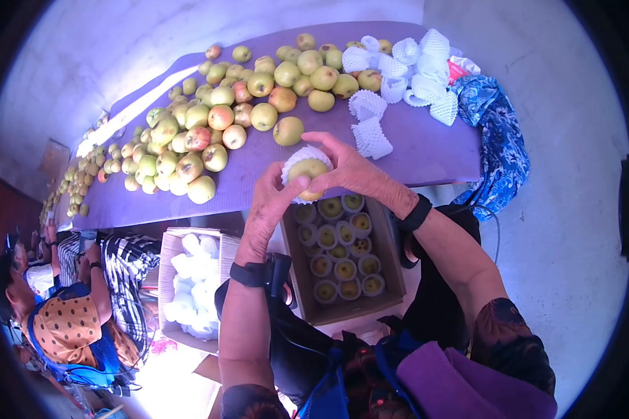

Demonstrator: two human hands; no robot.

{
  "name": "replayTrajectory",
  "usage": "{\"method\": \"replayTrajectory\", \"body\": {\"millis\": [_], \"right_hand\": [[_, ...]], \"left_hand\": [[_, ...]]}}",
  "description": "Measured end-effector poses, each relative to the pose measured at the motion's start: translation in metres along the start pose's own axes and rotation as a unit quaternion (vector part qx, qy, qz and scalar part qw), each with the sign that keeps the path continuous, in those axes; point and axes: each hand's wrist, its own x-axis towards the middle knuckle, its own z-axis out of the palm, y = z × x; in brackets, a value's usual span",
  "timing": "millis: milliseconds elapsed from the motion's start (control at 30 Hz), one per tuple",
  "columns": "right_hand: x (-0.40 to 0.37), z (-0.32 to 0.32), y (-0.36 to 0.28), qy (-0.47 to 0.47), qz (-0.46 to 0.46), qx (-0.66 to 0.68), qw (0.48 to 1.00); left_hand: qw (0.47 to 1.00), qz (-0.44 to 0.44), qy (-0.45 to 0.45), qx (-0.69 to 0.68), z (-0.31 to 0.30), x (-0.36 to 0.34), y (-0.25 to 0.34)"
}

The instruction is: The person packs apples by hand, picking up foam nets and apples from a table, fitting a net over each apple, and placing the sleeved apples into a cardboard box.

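Observation:
Between my two hands, above the table's front edge, is a yellow-green apple (307,170) with a white foam net around it. My left hand (276,192) grips it from the left, thumb on its front. From the right, my right hand (349,166) holds it too, with the index finger arched over the top. Just below sits a cardboard box (297,297) with rows of apples in white foam nets. Many loose green and reddish apples (221,117) lie on the purple-covered table (426,150) beyond my hands.
Empty white foam nets (433,59) lie at the table's right end, beside a blue patterned cloth (496,140). Left of my legs stands a carton (223,262) of white foam nets. Another person (70,321) sits at the far left, near the table.

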Motion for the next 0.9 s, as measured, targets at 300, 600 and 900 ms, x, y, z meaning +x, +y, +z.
{"method": "replayTrajectory", "body": {"millis": [300, 600, 900], "right_hand": [[0.004, -0.016, 0.0, 0.069, -0.079, -0.129, 0.986], [0.001, -0.019, 0.005, -0.004, -0.077, -0.052, 0.996], [0.0, -0.019, 0.01, 0.109, 0.008, -0.096, 0.989]], "left_hand": [[0.946, -0.057, 0.032, -0.318, 0.004, 0.005, -0.003], [0.941, -0.046, 0.01, -0.336, 0.006, 0.002, 0.001], [0.943, -0.096, -0.011, -0.319, 0.018, 0.001, 0.0]]}}
